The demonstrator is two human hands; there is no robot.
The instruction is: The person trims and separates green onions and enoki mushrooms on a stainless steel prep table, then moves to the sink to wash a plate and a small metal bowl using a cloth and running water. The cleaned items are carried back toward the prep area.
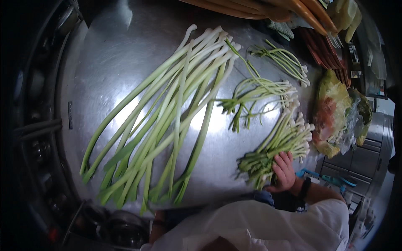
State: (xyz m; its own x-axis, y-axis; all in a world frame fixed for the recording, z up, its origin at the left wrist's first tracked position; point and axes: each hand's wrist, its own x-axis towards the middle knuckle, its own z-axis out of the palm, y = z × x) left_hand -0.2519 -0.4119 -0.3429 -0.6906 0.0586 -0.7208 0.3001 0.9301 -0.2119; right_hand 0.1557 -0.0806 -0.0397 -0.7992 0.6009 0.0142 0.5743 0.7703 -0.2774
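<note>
My right hand (284,172) grips a thick bunch of thin green stalks with small white bulbs (276,142), with its fingers over the leafy end. The bunch lies on a stainless steel table (103,62) near its right side, bulbs pointing up and right. Just beyond it, a looser handful of the same bulbed stalks (263,88) is spread out, and a smaller group (287,61) lies farther back. Long leeks or large green onions (169,109) cover the table's middle, white ends away from me. Only a bit of my left arm shows by the near edge; its hand is hidden.
Yellowish plastic bags (328,116) with contents I cannot make out stand at the right. Orange-brown trays or boards (245,9) and a rubber glove (345,17) are at the far edge. Metal pans (125,226) sit low at the near left.
</note>
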